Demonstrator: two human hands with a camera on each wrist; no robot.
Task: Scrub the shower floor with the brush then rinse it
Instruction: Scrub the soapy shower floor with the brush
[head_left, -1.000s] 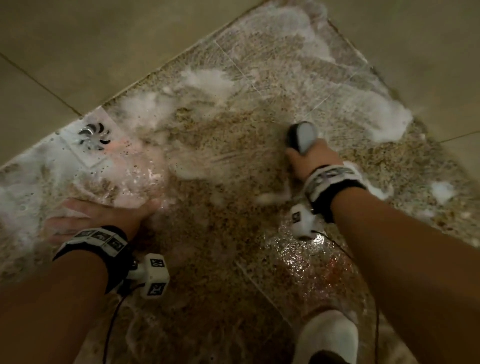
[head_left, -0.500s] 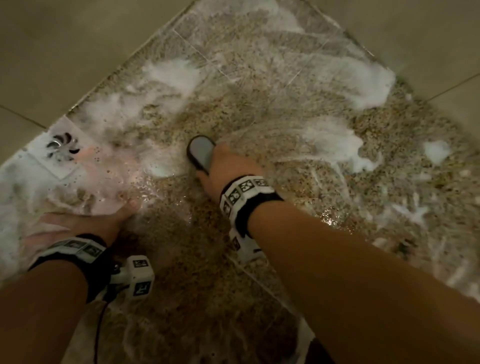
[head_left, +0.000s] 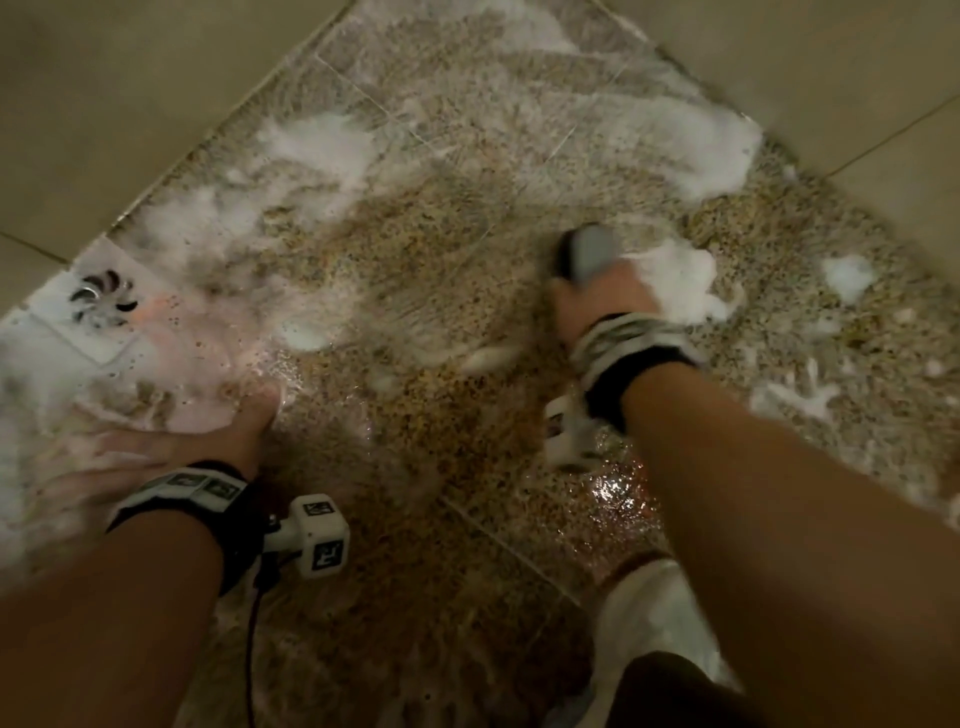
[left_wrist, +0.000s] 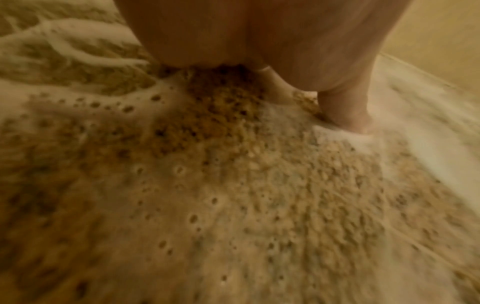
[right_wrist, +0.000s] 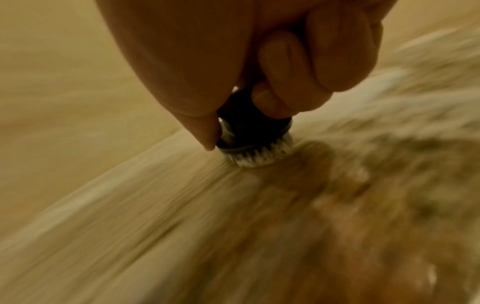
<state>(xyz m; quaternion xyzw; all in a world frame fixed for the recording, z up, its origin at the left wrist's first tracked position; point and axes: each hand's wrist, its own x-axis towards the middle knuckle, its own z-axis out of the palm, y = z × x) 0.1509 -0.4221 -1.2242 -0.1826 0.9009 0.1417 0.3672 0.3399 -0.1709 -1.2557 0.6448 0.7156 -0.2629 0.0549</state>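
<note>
Your scrub brush (right_wrist: 255, 142) sits bristles-down on the soapy speckled shower floor (head_left: 415, 291), your right hand (head_left: 602, 299) with fingers clamped round its handle, your left hand (head_left: 171, 441) flat, fingers spread, near the drain (head_left: 104, 293).

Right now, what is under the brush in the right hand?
White bristles of the dark round scrub brush press straight onto the wet speckled stone shower floor, streaked with white foam. The right hand grips its grey handle. The patch beneath the bristles is covered.
</note>
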